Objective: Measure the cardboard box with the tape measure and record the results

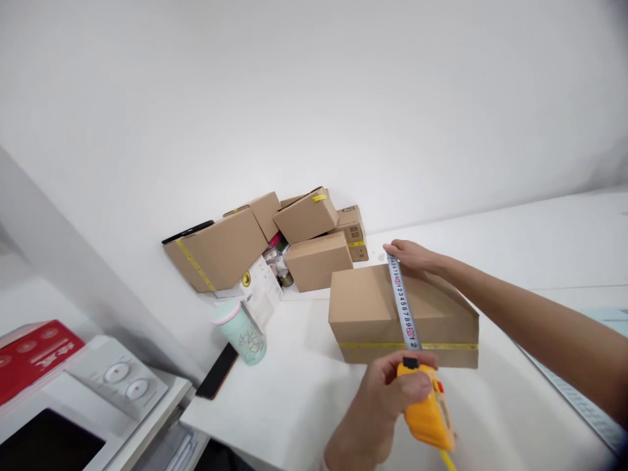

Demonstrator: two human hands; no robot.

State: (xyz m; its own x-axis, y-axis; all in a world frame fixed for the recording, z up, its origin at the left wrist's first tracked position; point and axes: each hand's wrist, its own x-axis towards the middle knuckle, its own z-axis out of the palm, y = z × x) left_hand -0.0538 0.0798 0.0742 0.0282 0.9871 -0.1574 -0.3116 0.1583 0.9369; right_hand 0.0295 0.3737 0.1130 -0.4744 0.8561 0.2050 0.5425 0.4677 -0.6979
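A closed brown cardboard box [363, 297] with a yellow tape strip along its near side lies on the white table. In front of it, my left hand [373, 409] is wrapped round the orange case of a tape measure [429, 418], thumb on top near the black button. The pulled-out blade [402, 307] slants across the top of the box, its printed numbers facing up. At the far edge of the box, my right hand [415, 255] pinches the blade's end; the very tip is partly covered by the fingers.
Several cardboard boxes [318, 261] are stacked against the wall. A mint-green tumbler [248, 337] with a pink rim and a dark flat phone-like object [218, 371] lie at the left of the white table [294, 392]. A white microwave [118, 386] stands beyond the table's left edge.
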